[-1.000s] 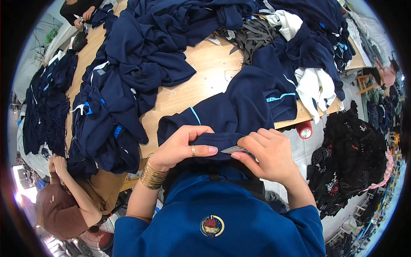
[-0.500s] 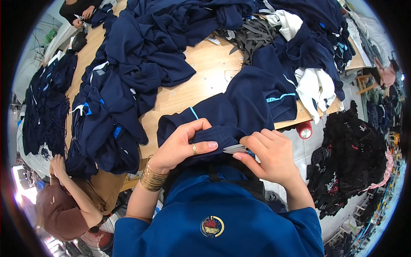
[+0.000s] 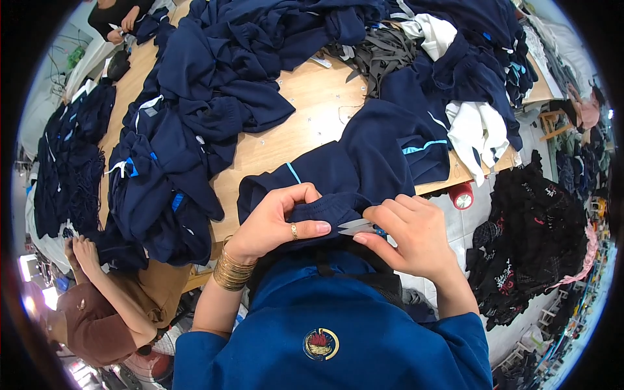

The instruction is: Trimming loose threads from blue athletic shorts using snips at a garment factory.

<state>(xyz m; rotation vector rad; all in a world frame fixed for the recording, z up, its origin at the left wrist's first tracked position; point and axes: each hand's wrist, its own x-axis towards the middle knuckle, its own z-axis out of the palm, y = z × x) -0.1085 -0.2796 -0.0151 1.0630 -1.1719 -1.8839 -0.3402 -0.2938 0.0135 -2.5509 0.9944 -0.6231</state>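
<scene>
Left hand [image 3: 279, 222] clamped on the edge of a navy garment [image 3: 377, 153], right hand [image 3: 411, 235] closed around small snips [image 3: 355, 226], mid-frame.
Work at this edge looks under way, blades beside the fabric; which piled garments [image 3: 214, 71] on the counter [image 3: 318, 107] are finished cannot be told. Against a second ago, the blades show wider apart; the garment lies much the same.

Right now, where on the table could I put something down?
The bare tabletop between the left navy garment heap, grey straps and held navy garment. A narrow bare strip runs left of that heap. The right side is crowded with white cloth and navy clothing.
</scene>
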